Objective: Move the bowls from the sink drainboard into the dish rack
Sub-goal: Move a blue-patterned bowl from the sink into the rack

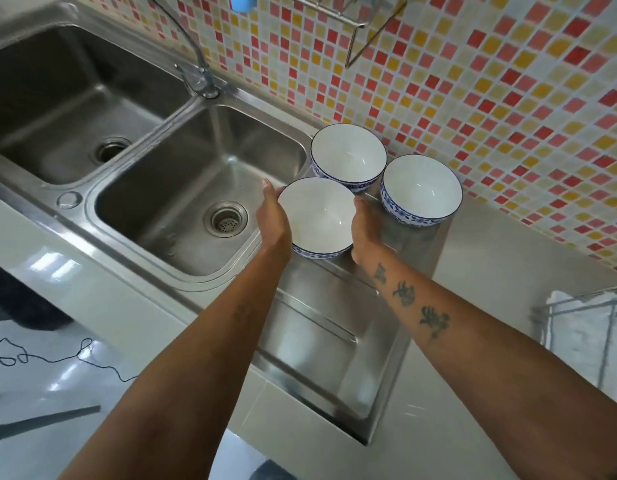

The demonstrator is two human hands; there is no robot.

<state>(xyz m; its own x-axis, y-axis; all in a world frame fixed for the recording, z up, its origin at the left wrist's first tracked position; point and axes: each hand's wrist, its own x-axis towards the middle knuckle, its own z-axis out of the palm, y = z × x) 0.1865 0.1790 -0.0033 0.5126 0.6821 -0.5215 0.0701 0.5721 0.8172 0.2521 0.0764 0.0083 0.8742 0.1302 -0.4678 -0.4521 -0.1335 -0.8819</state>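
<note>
A wall of small square mosaic tiles [473, 98] in red, orange, yellow and cream runs behind a pale, glossy bench [501, 306], and set into that bench is a brushed stainless steel sink [168, 188] with two rounded basins, each with a round drain, and a curved chrome tap [196, 71] rising at the back between them. To the right of the basins lies the flat steel drainboard [328, 341], ribbed with shallow raised ridges and shiny enough to catch the light. Three round porcelain bowls stand upright at its far end, all smooth white inside with a thin dark rim and a blue pattern on the outside. The back bowl [348, 155] sits nearest the wall, the right bowl [421, 188] just beside it at the drainboard's edge, and the front bowl [317, 213] closest to the person, touching or nearly touching the back one. The two hands are apart, one on each side of that front bowl: the left hand [276, 216] curls round its left wall, thumb tip near the rim, and the right hand [364, 226] wraps its right wall, a tattooed forearm behind it. Whether the bowl is lifted clear of the steel I cannot tell. At the far right edge stands a wire dish rack [584, 327] with something white and textured in it.
</note>
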